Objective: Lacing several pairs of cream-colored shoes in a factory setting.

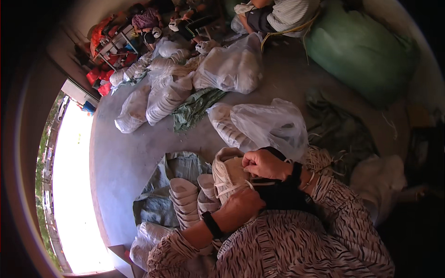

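A beige shoe (220, 178) with white laces (230, 188) sits in front of my body, its opening toward the far side. My left hand (241, 206) is closed at the near side of the shoe, and a strand of white lace shows at its fingers. Over the shoe's upper, my right hand (270, 165) has its thumb and fingers pinched together; whatever is between them is too small to make out. Black cloth (285, 194) lies under my right wrist, beside the shoe.
Stacked beige shoe pieces (183, 197) stand left of my left arm, by a grey-green woven sheet (155, 204). Ahead lie clear plastic bags (273, 123) of shoe pieces. A large green sack (361, 51) fills the far right. Other people (289, 16) sit at the back.
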### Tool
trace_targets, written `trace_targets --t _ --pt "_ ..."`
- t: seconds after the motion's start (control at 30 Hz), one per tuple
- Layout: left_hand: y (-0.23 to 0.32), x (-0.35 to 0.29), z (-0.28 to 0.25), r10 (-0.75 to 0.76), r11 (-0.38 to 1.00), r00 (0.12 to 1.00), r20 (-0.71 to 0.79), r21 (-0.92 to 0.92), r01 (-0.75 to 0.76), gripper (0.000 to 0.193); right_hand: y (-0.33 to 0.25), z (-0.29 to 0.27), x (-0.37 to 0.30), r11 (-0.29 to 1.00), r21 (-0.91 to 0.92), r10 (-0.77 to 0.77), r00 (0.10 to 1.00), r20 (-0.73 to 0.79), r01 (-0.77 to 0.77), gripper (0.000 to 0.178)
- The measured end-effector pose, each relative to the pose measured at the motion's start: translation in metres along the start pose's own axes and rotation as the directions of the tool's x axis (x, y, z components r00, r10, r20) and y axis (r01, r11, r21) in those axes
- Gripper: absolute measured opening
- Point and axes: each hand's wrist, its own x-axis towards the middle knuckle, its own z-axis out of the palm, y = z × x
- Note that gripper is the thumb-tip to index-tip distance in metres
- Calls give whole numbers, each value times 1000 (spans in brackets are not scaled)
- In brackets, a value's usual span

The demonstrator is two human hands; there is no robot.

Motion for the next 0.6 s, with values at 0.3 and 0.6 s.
trace_targets --t 0.3,0.6 --pt "-53 9 -50 -370 864 891 -264 255 434 15 -8 8 -6 747 -655 -101 994 50 109 12" --pt "-51 10 -47 -483 853 866 -126 155 499 16 -13 21 -4 734 -657 -169 983 68 171 10"
